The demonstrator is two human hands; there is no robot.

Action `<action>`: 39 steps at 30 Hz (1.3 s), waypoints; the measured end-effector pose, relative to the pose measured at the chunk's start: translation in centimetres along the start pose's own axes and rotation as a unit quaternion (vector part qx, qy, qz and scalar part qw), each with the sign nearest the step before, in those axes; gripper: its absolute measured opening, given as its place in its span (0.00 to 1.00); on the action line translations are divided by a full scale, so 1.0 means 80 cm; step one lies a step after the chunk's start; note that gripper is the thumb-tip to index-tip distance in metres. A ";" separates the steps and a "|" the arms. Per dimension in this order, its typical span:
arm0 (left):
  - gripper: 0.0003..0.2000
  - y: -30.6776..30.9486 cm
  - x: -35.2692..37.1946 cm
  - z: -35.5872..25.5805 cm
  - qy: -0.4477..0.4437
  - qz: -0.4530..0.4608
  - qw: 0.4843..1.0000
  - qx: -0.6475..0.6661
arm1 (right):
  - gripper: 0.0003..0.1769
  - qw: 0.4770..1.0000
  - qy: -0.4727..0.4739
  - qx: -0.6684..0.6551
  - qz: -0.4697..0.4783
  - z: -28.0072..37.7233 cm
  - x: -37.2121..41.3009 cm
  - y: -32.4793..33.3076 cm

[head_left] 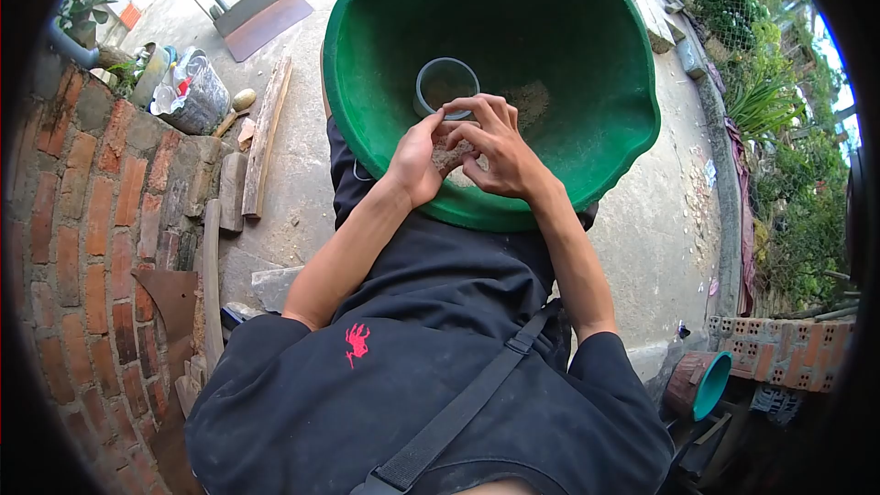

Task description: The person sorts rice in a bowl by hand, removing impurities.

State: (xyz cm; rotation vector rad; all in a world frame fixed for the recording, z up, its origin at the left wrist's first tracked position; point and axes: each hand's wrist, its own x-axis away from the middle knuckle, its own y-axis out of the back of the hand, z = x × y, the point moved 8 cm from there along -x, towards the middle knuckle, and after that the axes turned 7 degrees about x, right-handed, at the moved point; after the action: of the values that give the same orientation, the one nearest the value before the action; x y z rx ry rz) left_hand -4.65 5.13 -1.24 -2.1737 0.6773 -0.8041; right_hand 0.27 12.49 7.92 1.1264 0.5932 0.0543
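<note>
Across my lap rests a large green tub (596,128) with a wavy rim, its open side facing away from me. My left hand (419,162) is cupped palm-up over the tub's near side, with what look like pale grains in the palm. Over it my right hand (504,148) bends its fingers, thumb and fingertips drawn in toward the left palm. Whatever its fingertips pinch is too small to make out. Just beyond my hands, a clear round plastic container (446,82) stands inside the tub. Loose pale grains (530,103) lie on the tub's bottom, partly hidden by my hands.
A brick wall (96,238) runs along my left. Beyond it are a bucket of rubbish (197,96), a wooden plank (268,137) and a metal hand truck (261,14). Plants (788,119) line the right side. A teal-lined pot (710,385) sits behind at right.
</note>
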 end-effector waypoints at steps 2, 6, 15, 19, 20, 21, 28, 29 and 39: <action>0.19 -0.009 0.004 -0.002 -0.004 0.009 1.000 0.011 | 0.16 1.000 -0.009 0.010 -0.022 -0.002 -0.002 0.003; 0.19 -0.004 0.003 -0.001 0.010 0.002 1.000 -0.017 | 0.15 0.999 0.007 0.026 -0.022 -0.001 0.001 0.000; 0.17 -0.003 0.003 -0.001 -0.001 -0.010 1.000 0.023 | 0.10 0.999 -0.020 0.031 -0.025 -0.008 0.000 -0.003; 0.17 0.004 -0.003 0.002 0.003 -0.011 1.000 0.018 | 0.09 0.999 -0.018 0.038 -0.020 -0.008 0.000 -0.006; 0.17 0.006 -0.004 0.003 0.004 -0.009 1.000 0.016 | 0.09 0.999 -0.023 0.039 -0.017 -0.009 0.000 -0.008; 0.17 0.007 -0.005 0.003 0.004 -0.009 1.000 0.016 | 0.09 0.999 -0.023 0.039 -0.017 -0.009 0.000 -0.009; 0.18 0.004 -0.005 0.002 0.001 0.000 1.000 0.007 | 0.10 0.998 -0.030 0.046 -0.015 -0.011 -0.001 -0.015; 0.18 0.003 -0.005 0.002 0.002 0.004 1.000 0.007 | 0.09 0.998 -0.031 0.043 -0.016 -0.011 -0.001 -0.015; 0.18 0.002 -0.004 0.004 0.012 0.016 1.000 0.014 | 0.08 0.998 -0.055 0.013 -0.030 -0.017 -0.002 -0.006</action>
State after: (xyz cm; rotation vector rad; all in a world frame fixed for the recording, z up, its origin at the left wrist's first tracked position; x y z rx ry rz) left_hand -4.68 5.42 -1.67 -2.1269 0.7073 -0.8200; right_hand -0.63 13.35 7.18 1.1287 0.5298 -0.0678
